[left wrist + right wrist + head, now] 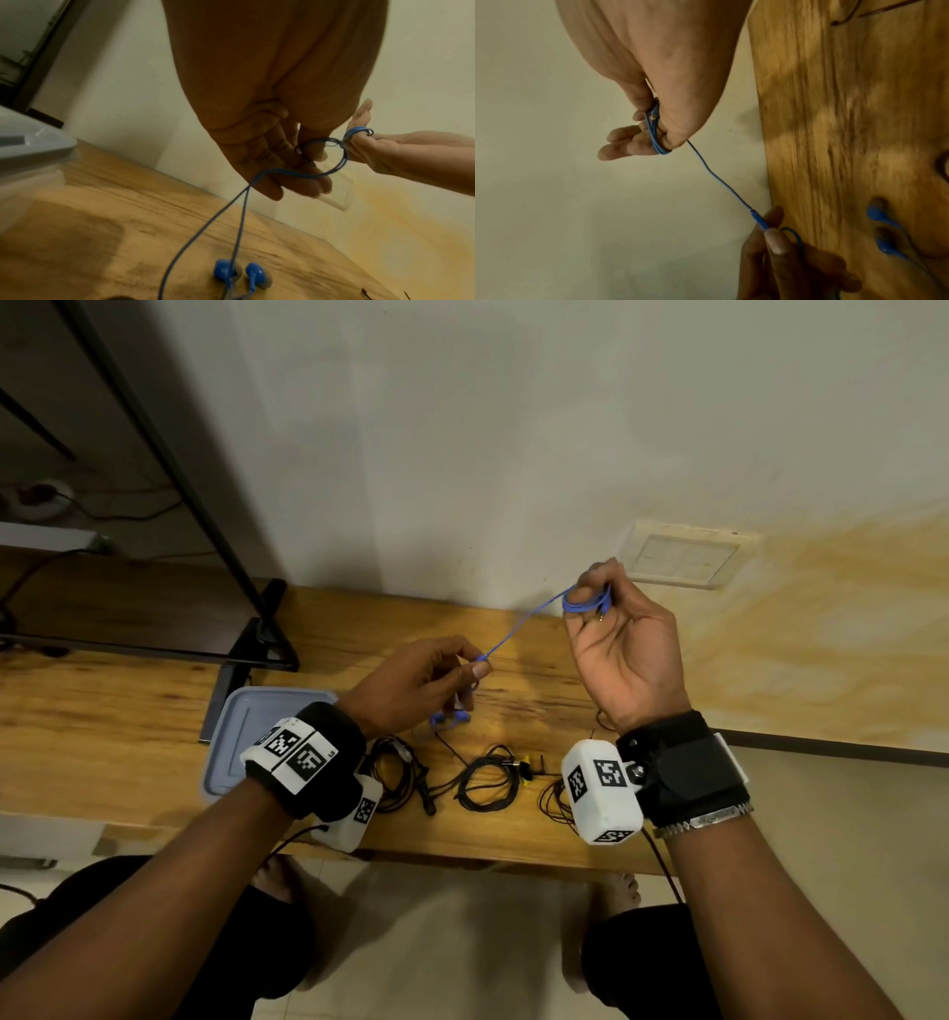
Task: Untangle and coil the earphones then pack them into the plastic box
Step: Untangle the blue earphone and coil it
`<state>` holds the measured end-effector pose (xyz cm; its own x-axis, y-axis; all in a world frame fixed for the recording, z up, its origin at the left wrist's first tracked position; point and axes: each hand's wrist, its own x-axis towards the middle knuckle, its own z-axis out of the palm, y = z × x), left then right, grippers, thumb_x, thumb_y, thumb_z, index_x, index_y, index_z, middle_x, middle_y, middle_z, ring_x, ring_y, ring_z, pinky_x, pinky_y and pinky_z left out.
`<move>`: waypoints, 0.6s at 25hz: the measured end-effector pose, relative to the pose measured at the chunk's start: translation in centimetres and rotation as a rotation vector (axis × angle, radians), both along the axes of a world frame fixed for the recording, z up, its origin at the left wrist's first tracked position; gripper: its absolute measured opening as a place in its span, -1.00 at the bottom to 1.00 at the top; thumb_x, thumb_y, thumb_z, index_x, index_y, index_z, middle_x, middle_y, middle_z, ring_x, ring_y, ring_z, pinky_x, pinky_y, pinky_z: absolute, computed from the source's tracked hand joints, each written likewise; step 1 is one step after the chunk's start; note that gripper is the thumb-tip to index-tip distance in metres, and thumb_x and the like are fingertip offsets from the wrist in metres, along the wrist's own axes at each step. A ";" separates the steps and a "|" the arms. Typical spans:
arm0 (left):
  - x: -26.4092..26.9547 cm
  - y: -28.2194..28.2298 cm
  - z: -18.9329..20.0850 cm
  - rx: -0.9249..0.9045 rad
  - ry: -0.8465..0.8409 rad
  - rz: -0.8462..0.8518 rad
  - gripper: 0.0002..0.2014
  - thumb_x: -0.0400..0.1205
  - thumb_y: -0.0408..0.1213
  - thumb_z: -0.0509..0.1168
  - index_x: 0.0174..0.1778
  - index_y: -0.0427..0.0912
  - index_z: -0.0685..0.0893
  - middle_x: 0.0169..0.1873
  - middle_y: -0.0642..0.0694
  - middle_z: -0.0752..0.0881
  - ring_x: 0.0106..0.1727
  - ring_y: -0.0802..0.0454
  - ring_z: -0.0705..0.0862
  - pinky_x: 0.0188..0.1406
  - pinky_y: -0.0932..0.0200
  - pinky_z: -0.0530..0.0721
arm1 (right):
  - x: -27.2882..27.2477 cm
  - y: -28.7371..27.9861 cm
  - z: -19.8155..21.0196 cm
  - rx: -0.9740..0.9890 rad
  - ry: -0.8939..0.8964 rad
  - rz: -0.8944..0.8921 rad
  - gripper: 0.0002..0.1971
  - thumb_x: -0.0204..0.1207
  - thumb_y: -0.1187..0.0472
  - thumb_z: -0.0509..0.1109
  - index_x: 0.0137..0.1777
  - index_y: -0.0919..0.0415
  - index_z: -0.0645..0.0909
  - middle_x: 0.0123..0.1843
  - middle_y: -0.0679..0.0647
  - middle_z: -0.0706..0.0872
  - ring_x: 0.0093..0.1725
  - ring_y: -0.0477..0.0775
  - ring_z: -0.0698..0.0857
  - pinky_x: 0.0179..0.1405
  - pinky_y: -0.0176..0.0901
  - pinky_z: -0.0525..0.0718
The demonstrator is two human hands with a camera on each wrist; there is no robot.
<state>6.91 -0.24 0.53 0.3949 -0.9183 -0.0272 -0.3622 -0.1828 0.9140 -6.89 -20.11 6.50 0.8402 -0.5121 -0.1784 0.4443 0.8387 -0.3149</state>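
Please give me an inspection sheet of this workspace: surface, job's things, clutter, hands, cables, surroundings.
Surface: wooden table, against the wall.
Job's things: blue earphones part coiled on right fingers, buds on the table; plastic box at left, lid on.
Clutter: nothing seen.
Hands: left hand pinches the blue cable; right hand holds the coil in its grip.
Cables: black earphones lie tangled.
Surroundings: wall switch plate, black stand.
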 end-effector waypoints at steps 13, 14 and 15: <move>0.3 0.6 3.5 -0.141 0.131 0.106 -0.74 0.87 -0.18 0.25 0.05 -0.19 0.82 -0.39 -0.01 0.69 -0.40 0.17 0.60 -0.15 0.03 0.80 | -1.5 -1.8 -1.9 -1.347 1.029 -0.074 -0.78 0.91 0.01 0.13 0.23 0.10 0.55 0.20 -0.03 0.73 0.16 -0.04 0.68 0.29 -0.03 0.61; 0.4 0.5 3.7 -0.177 0.146 0.180 -0.71 0.87 -0.18 0.25 0.04 -0.26 0.81 -0.47 0.07 0.61 -0.44 0.19 0.52 -0.20 0.03 0.78 | -1.5 -1.2 -2.2 -1.445 1.049 0.121 -0.80 0.91 0.07 0.13 0.20 0.15 0.54 0.14 0.02 0.78 0.13 -0.01 0.75 0.22 -0.02 0.64; 0.4 0.4 3.8 -0.201 0.148 0.256 -0.69 0.88 -0.18 0.24 0.03 -0.31 0.80 -0.50 0.16 0.57 -0.45 0.20 0.46 -0.28 0.05 0.73 | -1.4 -0.6 -2.3 -1.458 1.031 0.337 -0.82 0.90 0.14 0.14 0.14 0.16 0.54 0.00 0.05 0.84 0.02 0.01 0.82 0.14 0.00 0.70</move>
<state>7.36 0.17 4.36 0.6182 -0.7829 0.0704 -0.1893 -0.0613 0.9800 -8.33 -20.66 4.16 0.7851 -0.5666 -0.2502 -0.4930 -0.3270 -0.8063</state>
